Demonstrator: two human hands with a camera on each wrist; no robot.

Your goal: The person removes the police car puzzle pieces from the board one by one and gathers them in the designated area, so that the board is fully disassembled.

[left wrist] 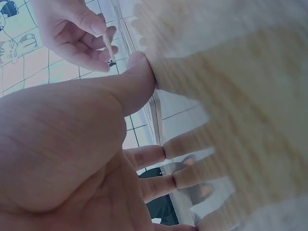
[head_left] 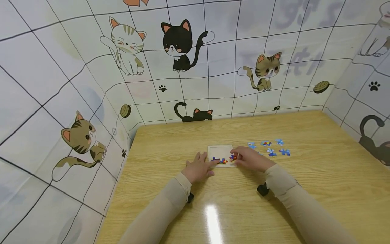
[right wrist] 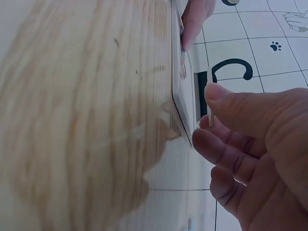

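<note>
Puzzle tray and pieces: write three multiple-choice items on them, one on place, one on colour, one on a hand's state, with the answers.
1. Where do the loose pieces lie?
A. right of the tray
B. left of the tray
C. on the near table edge

2. What colour are the loose pieces mostly?
A. green
B. blue
C. black

3. What does the right hand do?
A. lies flat, holding nothing
B. pinches a piece
C. hangs off the table

Answers: 1 A, the head view shows them scattered right of the white tray. 2 B, they look mainly blue with small red spots. 3 B, the wrist views show thumb and fingers nipping a thin piece over the tray, while the left hand rests at its left edge.
</note>
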